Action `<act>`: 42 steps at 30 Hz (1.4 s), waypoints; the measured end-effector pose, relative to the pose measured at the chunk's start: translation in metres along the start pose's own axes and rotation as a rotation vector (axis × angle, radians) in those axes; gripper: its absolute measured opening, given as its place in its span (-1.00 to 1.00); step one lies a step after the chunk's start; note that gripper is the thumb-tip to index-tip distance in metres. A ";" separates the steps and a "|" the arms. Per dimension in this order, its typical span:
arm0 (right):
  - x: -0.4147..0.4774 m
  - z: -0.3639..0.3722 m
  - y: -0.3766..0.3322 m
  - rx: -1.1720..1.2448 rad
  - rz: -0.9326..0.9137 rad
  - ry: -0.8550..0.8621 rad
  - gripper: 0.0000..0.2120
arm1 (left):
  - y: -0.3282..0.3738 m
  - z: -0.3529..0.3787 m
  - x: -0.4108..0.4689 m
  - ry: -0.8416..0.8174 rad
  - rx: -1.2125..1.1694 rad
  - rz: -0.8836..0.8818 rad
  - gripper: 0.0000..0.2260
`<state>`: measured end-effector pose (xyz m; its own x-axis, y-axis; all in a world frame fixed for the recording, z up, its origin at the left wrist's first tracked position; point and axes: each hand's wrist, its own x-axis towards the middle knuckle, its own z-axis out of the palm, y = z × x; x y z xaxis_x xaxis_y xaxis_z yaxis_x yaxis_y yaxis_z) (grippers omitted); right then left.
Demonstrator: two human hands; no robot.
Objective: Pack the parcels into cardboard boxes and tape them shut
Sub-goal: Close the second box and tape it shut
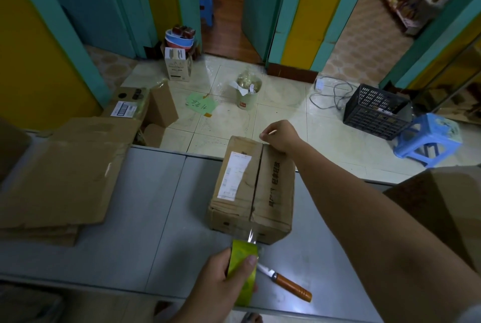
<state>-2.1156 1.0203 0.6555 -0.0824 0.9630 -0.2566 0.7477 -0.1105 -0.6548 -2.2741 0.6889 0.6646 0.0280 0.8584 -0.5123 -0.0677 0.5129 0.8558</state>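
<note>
Roughly midway: cardboard box [253, 187] sits closed on the table [156, 205], my left hand [218, 286] grips the tape roll [243, 257] strung to its near end, right hand [279, 135] curled at the far edge, hold unclear, sealing seemingly unfinished.

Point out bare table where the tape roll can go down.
Widest bare patch: grey tabletop between the flattened cardboard and the box. Crowded right of the tape roll: knife, then the right forearm.
</note>
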 end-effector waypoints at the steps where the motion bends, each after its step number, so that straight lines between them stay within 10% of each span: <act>1: 0.000 -0.001 -0.001 0.003 0.027 -0.021 -0.84 | -0.004 -0.001 0.002 -0.002 -0.001 -0.001 -0.83; 9: 0.004 -0.006 -0.012 -0.178 0.166 -0.178 -0.69 | -0.019 -0.002 0.019 -0.016 0.044 -0.027 -0.78; 24: -0.030 0.006 0.016 -0.159 -0.376 0.230 -0.86 | -0.024 0.004 0.046 -0.045 0.047 0.010 -0.73; 38: -0.031 0.005 0.011 -0.423 -0.074 0.065 -0.44 | -0.034 -0.002 0.050 -0.050 0.074 0.053 -0.55; 42: -0.077 -0.001 0.018 -0.146 -0.257 0.401 -0.63 | -0.035 -0.006 0.047 -0.039 0.150 0.071 -0.79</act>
<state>-2.0954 0.9450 0.6644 -0.0372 0.9765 0.2121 0.8232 0.1503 -0.5475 -2.2764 0.7112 0.6098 0.0673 0.8906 -0.4498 0.0785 0.4447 0.8922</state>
